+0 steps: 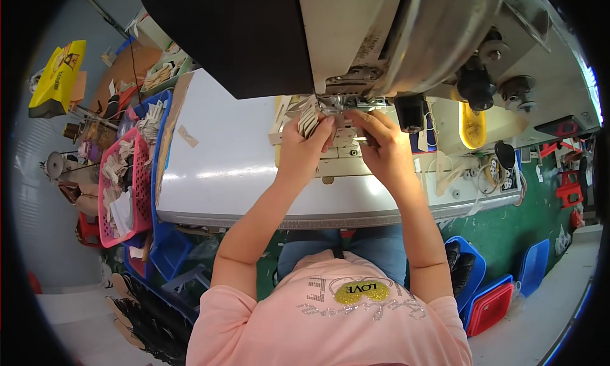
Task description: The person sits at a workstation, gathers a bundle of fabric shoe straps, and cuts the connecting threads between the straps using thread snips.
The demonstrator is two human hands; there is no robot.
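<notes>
Under the head of a large sewing machine (356, 45), both hands are close together near the needle area. My left hand (306, 140) is closed around a striped bundle of light strips (308, 118), its thumb and fingers pressed together on it. My right hand (384, 140) is just right of the needle area, with its fingers bent and drawn together at the metal parts. What the right fingertips hold, if anything, is too small to make out. The machine's bed plate (346, 166) lies below the hands, set in the white table (222, 156).
A pink basket (147, 204) of scraps and blue bins stand left of the table. On the table lie a small pale piece (188, 136) at left and a yellow tray (472, 126) at right. Blue and red trays (490, 309) stand on the floor at lower right.
</notes>
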